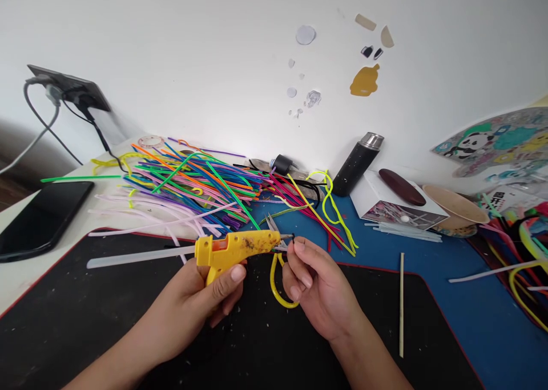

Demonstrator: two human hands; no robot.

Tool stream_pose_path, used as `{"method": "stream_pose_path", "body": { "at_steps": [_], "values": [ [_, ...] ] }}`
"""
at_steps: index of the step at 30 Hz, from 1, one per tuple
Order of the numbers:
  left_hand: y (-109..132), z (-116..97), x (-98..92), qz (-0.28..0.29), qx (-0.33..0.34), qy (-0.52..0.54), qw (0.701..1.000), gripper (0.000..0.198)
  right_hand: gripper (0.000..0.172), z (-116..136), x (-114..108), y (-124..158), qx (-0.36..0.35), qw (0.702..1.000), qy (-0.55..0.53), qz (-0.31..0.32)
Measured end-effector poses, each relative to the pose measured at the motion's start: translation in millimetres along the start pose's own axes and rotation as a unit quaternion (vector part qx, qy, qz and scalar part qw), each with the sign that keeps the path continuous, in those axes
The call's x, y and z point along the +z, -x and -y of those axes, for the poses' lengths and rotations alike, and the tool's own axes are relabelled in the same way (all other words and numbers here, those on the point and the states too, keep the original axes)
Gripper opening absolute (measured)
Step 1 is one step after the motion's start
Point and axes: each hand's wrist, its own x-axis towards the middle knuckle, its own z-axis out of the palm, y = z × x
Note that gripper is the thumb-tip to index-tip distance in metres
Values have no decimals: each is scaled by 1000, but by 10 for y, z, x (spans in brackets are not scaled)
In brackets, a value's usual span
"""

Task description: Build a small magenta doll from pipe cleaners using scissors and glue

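One glue gun (240, 246) is gripped over the mat (265, 350) by the curled left hand (201, 298); at its nozzle (285, 237), a dark piece (293, 237) is pinched by the right hand (321, 287). Gluing seems underway; steadiness is called for.

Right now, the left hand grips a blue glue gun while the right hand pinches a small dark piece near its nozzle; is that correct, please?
Only the colour is wrong: the head view shows the glue gun is yellow, not blue. The left hand grips it, while the right hand pinches a small dark piece near its nozzle.
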Motion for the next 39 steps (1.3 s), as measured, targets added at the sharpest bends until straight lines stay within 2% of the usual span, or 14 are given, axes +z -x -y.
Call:
{"method": "stream_pose_path", "body": {
  "at_steps": [39],
  "values": [
    [-2, 46, -12, 1, -15, -13, 1000, 77, 38, 6, 8, 13, -3, 1000, 0, 9]
  ]
}}
